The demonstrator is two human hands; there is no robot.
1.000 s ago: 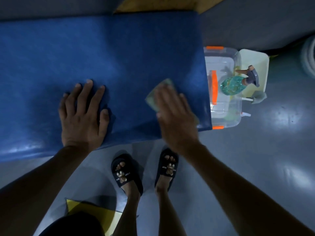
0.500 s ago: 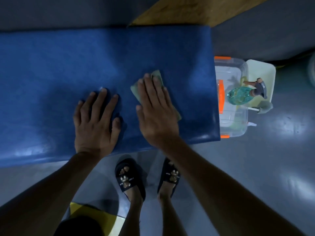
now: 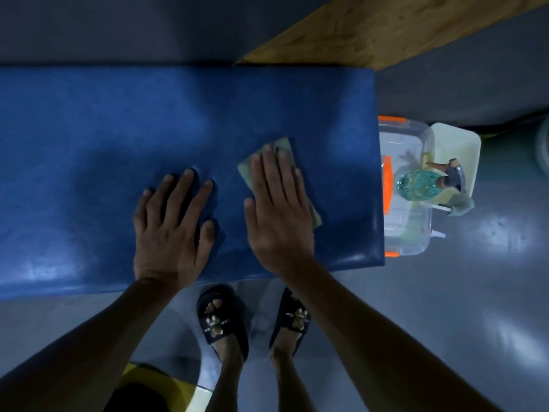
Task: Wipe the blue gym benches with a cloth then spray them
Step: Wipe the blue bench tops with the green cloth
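Your right hand [image 3: 277, 209] presses the cloth [image 3: 285, 145] flat, fingers straight, near the bench's [image 3: 89, 144] right end; your left hand [image 3: 170, 230] lies spread beside it, likely bracing you; the spray bottle [image 3: 421, 185] waits on the tub [image 3: 395, 248] just past that end

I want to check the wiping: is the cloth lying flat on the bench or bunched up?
Flat. The cloth lies spread on the blue bench under the right hand, whose fingers are straight, pressing on it.

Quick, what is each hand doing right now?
Left hand: open, flat on the blue bench, holding nothing.
Right hand: open, straight fingers pressing the cloth onto the bench.
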